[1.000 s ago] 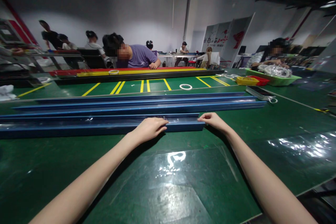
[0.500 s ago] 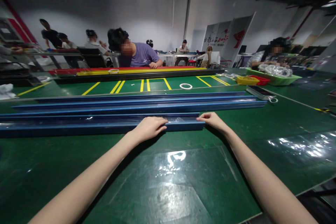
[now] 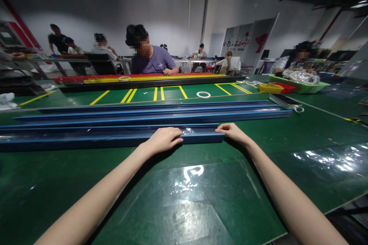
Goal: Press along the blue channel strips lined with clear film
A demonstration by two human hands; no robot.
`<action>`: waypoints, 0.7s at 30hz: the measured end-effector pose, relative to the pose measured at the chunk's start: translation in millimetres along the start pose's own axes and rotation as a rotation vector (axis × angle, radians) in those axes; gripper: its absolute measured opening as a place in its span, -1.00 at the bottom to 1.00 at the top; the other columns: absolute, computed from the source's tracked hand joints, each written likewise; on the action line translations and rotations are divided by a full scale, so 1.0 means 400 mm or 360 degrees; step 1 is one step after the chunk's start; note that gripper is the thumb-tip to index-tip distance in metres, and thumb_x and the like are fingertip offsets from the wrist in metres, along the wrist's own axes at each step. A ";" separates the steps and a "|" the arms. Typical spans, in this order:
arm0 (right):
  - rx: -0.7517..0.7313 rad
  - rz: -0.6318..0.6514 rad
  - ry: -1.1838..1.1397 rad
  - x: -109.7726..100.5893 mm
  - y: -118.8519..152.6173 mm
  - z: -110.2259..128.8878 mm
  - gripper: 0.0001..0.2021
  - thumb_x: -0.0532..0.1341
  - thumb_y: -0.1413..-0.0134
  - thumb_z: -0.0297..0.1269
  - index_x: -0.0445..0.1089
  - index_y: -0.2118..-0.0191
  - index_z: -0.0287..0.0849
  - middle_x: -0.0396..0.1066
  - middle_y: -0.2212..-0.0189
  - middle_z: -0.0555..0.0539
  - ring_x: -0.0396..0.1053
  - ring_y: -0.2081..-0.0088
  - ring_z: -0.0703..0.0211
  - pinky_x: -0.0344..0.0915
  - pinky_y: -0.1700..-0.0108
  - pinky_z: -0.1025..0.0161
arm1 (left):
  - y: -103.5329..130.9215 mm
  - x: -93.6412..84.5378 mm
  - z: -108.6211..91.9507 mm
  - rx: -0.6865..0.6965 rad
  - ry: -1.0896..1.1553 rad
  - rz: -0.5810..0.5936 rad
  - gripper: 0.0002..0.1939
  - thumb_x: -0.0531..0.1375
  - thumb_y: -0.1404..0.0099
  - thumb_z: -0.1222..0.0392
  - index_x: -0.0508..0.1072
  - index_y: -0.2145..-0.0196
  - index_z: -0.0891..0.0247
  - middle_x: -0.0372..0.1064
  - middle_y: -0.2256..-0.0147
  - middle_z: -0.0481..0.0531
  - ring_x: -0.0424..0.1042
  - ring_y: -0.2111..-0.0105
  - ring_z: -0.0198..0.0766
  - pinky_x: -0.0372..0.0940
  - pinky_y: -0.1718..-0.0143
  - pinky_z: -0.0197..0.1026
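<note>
A long blue channel [image 3: 115,142] lies across the green table [image 3: 161,203], with clear glossy film [image 3: 188,131] inside it. My left hand [image 3: 165,139] rests over the channel near its right part, its fingers wrapped over the front wall and reaching inside. At the channel's right end, my right hand [image 3: 231,130] has thumb and forefinger pinched together at the film's edge; what sits between the fingertips is too small to tell. Behind, more blue channels [image 3: 155,116] lie roughly parallel to the first.
Beyond lie black, yellow and red strips [image 3: 161,78] and a white ring [image 3: 203,94]. A phone [image 3: 284,101], a yellow tray [image 3: 270,88] and a green basket [image 3: 313,87] are at the right. A person in purple [image 3: 158,59] sits opposite; others are farther back.
The person in purple has raised their head and shifted slightly right. Reflections on the film in the channel have changed a little. My hands have hardly moved.
</note>
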State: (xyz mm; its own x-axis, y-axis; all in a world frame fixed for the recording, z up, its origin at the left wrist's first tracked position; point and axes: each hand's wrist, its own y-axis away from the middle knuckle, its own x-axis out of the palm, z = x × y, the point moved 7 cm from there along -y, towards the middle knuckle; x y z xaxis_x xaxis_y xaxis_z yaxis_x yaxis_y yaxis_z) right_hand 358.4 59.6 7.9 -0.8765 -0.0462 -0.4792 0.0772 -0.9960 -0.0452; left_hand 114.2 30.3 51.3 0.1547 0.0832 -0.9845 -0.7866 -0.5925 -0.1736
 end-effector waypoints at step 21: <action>-0.0002 0.0010 0.0069 -0.007 -0.002 -0.013 -0.64 0.26 0.33 0.02 0.38 0.55 -0.24 0.31 0.59 -0.02 0.18 0.51 0.28 0.08 0.42 0.30 | -0.021 0.009 0.007 -0.0097 0.0051 0.0092 -0.64 -0.07 -0.27 -0.04 0.39 0.29 0.23 0.35 0.22 -0.01 0.34 0.21 -0.22 0.20 0.29 -0.30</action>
State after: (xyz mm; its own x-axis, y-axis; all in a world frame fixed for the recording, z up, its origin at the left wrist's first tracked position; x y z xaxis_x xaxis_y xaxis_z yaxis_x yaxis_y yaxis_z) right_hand 363.1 61.0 4.7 -0.8546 -0.0491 -0.5170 0.0832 -0.9956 -0.0430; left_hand 119.6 37.9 48.9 0.1296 0.0223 -0.9913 -0.7572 -0.6433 -0.1134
